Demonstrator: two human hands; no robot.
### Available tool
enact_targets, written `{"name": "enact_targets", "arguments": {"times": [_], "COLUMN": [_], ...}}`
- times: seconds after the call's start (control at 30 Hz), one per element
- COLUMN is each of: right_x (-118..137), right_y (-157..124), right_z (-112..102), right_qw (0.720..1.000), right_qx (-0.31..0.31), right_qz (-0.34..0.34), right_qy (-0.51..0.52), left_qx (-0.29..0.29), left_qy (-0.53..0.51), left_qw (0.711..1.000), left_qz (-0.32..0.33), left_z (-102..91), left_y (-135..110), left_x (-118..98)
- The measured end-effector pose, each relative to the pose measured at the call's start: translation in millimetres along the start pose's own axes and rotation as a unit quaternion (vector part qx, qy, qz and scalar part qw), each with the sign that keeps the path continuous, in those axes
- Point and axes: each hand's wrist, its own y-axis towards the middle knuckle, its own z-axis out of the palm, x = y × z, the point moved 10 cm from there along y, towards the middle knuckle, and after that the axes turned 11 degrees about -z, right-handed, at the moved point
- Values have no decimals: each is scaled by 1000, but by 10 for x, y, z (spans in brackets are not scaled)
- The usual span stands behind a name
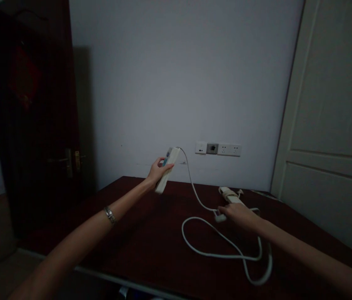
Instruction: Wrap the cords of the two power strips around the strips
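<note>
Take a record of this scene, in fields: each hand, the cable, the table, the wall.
left hand: holds a strip up above the table
right hand: low on the table, at the plug; grip unclear
cable: white, runs from the strip, looped on the table
second strip: lies beyond the right hand
wall: row of sockets

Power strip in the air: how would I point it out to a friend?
Find the dark red table under the white wall. Over its far left part, the left hand holds a white power strip tilted up, cord trailing down. The other strip lies flat by the right hand; this one is lifted.
</note>
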Motion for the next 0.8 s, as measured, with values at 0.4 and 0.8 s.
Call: {"name": "enact_targets", "arguments": {"times": [0.4,0.8], "right_x": [1113,1571], "right_y": [66,263], "right_z": [-338,-796], "right_qw": [982,958], "right_qx": [70,22], "right_qz": [-169,-258], "right_qy": [-50,121], "left_qx": [-33,-6], "left_qy": [62,451], "left_qw": [997,866], "left_qz": [-20,215], "left_z": [251,567], "left_y": [73,-221], "left_x": [68,-208]}}
